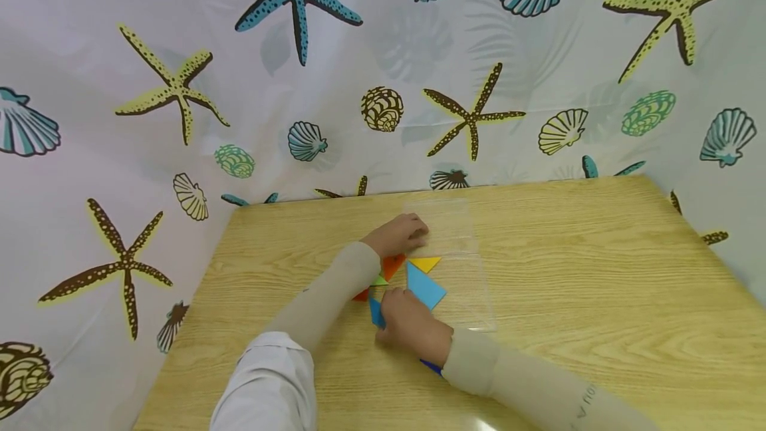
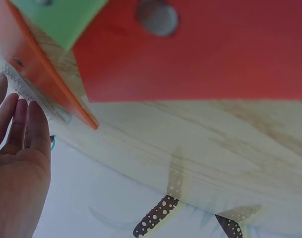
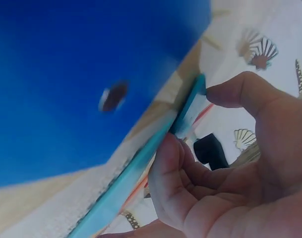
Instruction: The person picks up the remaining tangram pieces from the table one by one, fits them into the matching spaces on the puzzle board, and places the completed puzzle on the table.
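In the head view my left hand (image 1: 396, 235) lies beyond an orange tangram piece (image 1: 392, 267). Its fingers are loosely bent with nothing between them, beside the tilted-looking orange piece in the left wrist view. My right hand (image 1: 411, 324) is nearer the front, pinching a small blue tangram piece (image 1: 376, 312) between thumb and fingers; the hand covers part of it. A larger light blue piece (image 1: 426, 287) lies just past the right knuckles, and a yellow triangle (image 1: 425, 264) behind that. Green (image 1: 380, 281) and red (image 2: 200, 54) pieces lie partly hidden by the left forearm.
A clear plastic sheet (image 1: 479, 285) lies on the wooden table (image 1: 586, 271) to the right of the pieces. A dark blue piece (image 1: 431, 367) shows beneath the right wrist. Patterned curtain (image 1: 359, 52) hangs along the table's back and sides.
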`<act>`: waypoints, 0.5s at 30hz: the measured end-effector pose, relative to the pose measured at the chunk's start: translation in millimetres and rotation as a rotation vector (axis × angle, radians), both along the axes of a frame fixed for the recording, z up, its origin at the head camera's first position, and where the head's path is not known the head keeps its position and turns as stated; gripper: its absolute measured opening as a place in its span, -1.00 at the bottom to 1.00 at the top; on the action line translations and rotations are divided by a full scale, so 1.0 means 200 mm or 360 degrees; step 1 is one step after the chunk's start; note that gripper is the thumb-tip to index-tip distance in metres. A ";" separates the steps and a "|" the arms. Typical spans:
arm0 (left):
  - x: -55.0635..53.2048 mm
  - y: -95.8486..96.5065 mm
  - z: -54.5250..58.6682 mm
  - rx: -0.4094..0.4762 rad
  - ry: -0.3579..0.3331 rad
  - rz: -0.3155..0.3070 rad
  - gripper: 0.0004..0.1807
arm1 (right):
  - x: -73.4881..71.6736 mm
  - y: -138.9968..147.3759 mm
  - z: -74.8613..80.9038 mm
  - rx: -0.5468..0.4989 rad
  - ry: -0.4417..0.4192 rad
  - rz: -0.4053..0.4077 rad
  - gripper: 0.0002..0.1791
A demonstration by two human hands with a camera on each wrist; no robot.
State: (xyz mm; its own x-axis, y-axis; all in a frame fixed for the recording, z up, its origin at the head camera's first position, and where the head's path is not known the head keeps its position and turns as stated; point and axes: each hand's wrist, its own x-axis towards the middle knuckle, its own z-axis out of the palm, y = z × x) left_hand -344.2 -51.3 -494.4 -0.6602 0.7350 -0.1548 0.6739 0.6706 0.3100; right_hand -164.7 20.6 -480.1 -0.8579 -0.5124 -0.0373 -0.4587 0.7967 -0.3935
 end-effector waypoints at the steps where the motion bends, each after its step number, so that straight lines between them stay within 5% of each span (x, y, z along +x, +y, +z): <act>1: 0.00 0.00 0.00 -0.0003 0.0011 -0.0004 -0.58 | 0.01 0.00 0.00 0.0010 0.0017 0.0008 -0.73; 8: 0.00 0.00 0.01 -0.0019 0.0026 0.0001 -0.59 | 0.07 0.02 0.02 0.0055 0.0084 0.0071 -0.71; 15: 0.00 0.01 0.00 -0.0037 0.0053 -0.0004 -0.59 | 0.11 0.08 0.04 -0.0043 -0.0089 0.0098 -0.75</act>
State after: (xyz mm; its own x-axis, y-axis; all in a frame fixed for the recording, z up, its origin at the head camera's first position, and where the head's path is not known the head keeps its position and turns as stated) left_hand -343.3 -49.7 -495.1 -0.6633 0.7333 -0.1497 0.6855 0.6755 0.2717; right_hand -141.8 36.8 -472.3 -0.8216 -0.5658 -0.0697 -0.4834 0.7563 -0.4408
